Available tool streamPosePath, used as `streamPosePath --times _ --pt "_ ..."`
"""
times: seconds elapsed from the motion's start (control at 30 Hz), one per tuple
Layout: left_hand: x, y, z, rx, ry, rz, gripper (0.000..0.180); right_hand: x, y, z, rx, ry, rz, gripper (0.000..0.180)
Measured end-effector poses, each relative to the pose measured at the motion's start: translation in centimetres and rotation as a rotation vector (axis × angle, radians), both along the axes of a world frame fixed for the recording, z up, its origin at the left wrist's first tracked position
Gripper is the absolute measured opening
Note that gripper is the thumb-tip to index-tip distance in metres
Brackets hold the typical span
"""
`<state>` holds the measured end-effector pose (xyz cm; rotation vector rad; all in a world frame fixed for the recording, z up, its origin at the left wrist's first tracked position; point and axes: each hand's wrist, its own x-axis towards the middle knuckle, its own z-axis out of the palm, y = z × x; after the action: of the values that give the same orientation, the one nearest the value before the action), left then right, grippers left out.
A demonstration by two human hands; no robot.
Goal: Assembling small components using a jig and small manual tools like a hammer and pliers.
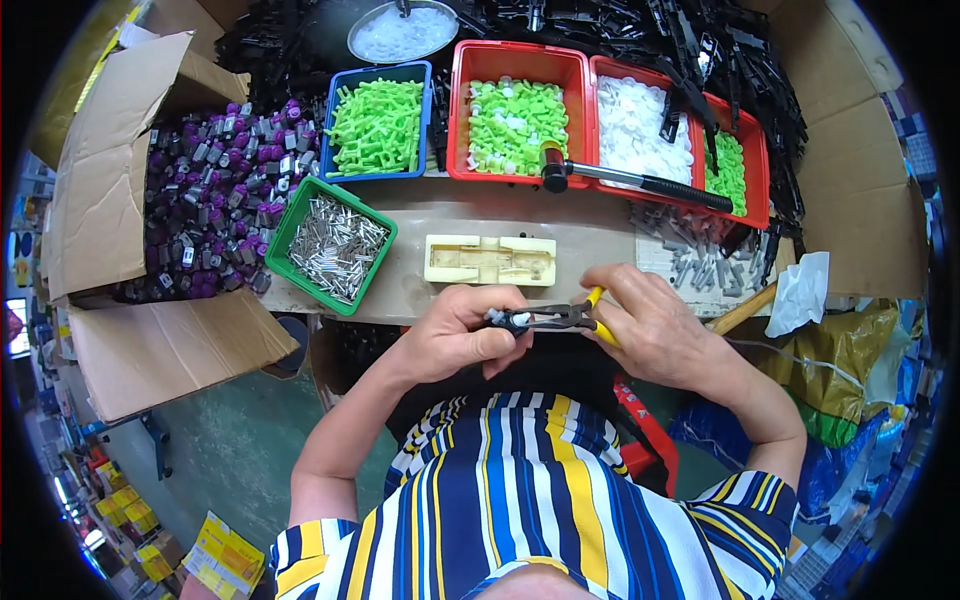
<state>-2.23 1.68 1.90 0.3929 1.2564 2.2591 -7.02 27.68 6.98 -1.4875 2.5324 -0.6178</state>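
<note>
My left hand (455, 335) is closed around a small dark part (517, 328) with a whitish piece on it, held just past the table's near edge. In my right hand (655, 325) are long-nose pliers (568, 316) with yellow handles. Their jaws reach the whitish piece at my left fingertips; whether they grip it is too small to tell. Behind my hands, on the table, lies a cream block (490, 278) with shaped hollows.
A green bin (280, 255) holds metal pins; a blue bin (328, 125) and red bins (455, 110) hold green and white plastic parts. A hammer (640, 180) rests across the red bins. Purple-and-grey pieces (215, 190) fill a cardboard box (110, 190). Black parts (620, 30) are heaped behind.
</note>
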Motion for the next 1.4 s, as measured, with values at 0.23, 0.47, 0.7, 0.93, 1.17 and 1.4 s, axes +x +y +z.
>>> streamPosePath --times 0.23,0.47,0.7,0.93,1.17,1.4 --pt "-0.5 -0.1 1.1 -0.551 0.550 0.311 0.045 0.9 -0.3 0.1 0.116 -0.038 -0.056 0.051" --pt "-0.4 0.1 1.1 -0.573 0.582 0.320 0.044 1.5 -1.1 0.2 0.069 0.068 -0.040 0.042" --pt "0.6 -0.7 0.8 -0.568 0.490 0.333 0.045 2.1 -2.1 -0.7 0.004 0.173 -0.022 0.037" --pt "1.1 -0.9 1.3 -0.525 0.437 0.427 0.056 1.6 -2.8 -0.1 -0.010 0.052 -0.051 0.041" --pt "1.4 -1.1 -0.1 0.125 0.047 0.229 0.064 1.6 -1.7 -0.2 -0.009 -0.015 -0.113 0.040" --pt "2.4 -2.3 0.2 0.191 -0.007 0.167 0.058 0.7 -1.2 -1.7 0.035 0.032 -0.145 0.033"
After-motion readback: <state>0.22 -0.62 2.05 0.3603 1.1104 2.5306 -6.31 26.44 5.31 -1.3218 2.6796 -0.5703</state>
